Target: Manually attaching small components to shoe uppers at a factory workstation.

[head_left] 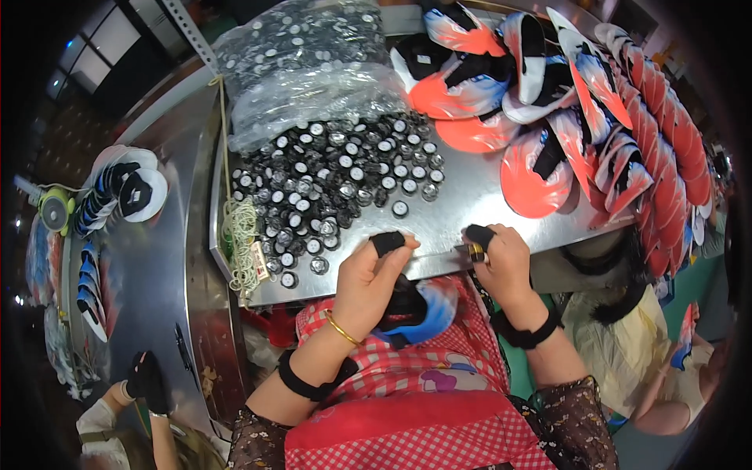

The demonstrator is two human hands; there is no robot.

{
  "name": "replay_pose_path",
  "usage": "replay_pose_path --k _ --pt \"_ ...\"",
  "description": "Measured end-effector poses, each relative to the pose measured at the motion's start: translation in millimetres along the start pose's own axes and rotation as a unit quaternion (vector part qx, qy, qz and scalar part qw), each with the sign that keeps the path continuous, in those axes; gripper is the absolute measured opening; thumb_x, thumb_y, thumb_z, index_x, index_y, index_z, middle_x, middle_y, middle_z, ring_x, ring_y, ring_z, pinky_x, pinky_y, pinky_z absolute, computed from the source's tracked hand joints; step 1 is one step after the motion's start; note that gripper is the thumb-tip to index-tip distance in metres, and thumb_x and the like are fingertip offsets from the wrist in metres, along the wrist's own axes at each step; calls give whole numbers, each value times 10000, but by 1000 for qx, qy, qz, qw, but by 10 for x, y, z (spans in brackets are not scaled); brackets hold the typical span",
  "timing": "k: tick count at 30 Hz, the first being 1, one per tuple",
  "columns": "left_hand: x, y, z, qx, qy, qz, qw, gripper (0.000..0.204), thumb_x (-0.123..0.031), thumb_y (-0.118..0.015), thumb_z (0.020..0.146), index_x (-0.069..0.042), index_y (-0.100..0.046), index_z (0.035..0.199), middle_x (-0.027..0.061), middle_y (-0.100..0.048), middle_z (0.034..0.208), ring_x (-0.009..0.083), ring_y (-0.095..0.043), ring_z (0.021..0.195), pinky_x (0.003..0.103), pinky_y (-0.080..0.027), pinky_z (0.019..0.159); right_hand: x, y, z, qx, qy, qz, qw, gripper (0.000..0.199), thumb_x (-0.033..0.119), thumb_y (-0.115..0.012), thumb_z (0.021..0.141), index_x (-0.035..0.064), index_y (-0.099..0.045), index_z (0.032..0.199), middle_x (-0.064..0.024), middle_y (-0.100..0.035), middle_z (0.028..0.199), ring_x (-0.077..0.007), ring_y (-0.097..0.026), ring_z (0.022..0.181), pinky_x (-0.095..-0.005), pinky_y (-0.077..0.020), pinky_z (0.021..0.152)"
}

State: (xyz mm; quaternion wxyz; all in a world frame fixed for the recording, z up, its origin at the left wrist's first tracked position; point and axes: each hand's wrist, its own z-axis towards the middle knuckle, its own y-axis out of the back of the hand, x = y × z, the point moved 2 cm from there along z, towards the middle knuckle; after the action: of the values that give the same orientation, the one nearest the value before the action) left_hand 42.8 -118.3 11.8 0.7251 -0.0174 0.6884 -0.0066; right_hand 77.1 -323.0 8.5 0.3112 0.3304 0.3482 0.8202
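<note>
My left hand (370, 274) is closed in a pinch above the front edge of the metal table, a black cover on one finger. Whatever its fingertips hold is too small to make out. To its right, my right hand (503, 262) is also closed, with a black finger cover and a gold-coloured band at the fingers. A faint thread-like line seems to run between the two hands. Below them, a blue, white and black cap-like piece (435, 313) lies on my lap over a red checked apron (407, 372), partly hidden by my left hand.
Many loose black-and-white round buttons (345, 164) cover the table's left part, before a clear plastic bag (305, 70) of more. A cord bundle (244, 239) lies at the left edge. Red, white and blue cap-like pieces (536, 176) pile up right. Other people work on both sides.
</note>
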Motion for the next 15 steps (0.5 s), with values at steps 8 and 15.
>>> replay_pose_path --k 8,15 --pt "-293 -128 169 97 100 -53 989 266 -219 -476 946 -2 -630 946 -58 -454 626 41 -415 586 199 -361 551 214 -42 9 -78 -110 153 979 212 9 -644 661 80 -633 861 -88 -628 773 -296 -591 713 -358 -464 630" --pt "-244 -168 70 173 186 -116 960 304 -237 -485 944 17 -651 971 -89 -364 603 26 -313 569 186 -277 530 232 -16 88 -36 -76 116 990 183 -7 -639 598 29 -582 768 -120 -598 737 -318 -567 689 -396 -440 596"
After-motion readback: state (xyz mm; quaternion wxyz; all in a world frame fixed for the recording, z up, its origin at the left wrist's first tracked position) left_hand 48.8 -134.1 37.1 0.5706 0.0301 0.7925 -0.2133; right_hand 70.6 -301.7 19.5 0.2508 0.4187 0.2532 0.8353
